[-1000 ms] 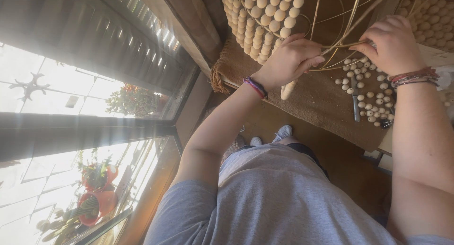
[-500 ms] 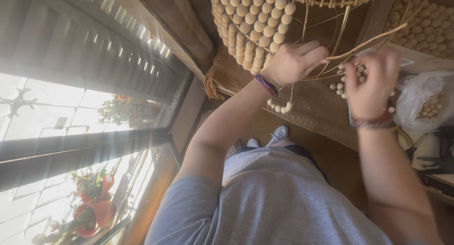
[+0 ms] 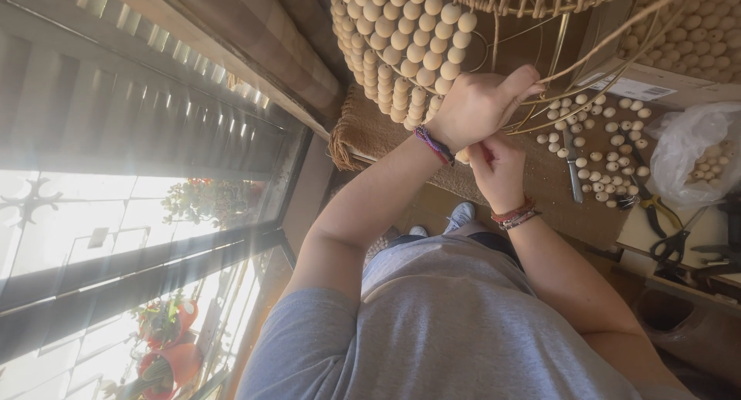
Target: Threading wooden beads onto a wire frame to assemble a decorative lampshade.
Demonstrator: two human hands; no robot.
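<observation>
Matt pale wooden beads point(image 3: 598, 157) on a rough woven mat point(image 3: 370, 134), thin glossy metal wire frame point(image 3: 571, 107), crinkly clear plastic bag point(image 3: 687, 149).

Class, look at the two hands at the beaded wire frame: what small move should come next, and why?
Probably the right hand should take another loose bead from the table. The left hand is closed on the wire below the beaded frame, holding it steady, while the right hand sits just under it with no bead visible in its fingers. Bare wire shows, and beads lie close by.
</observation>
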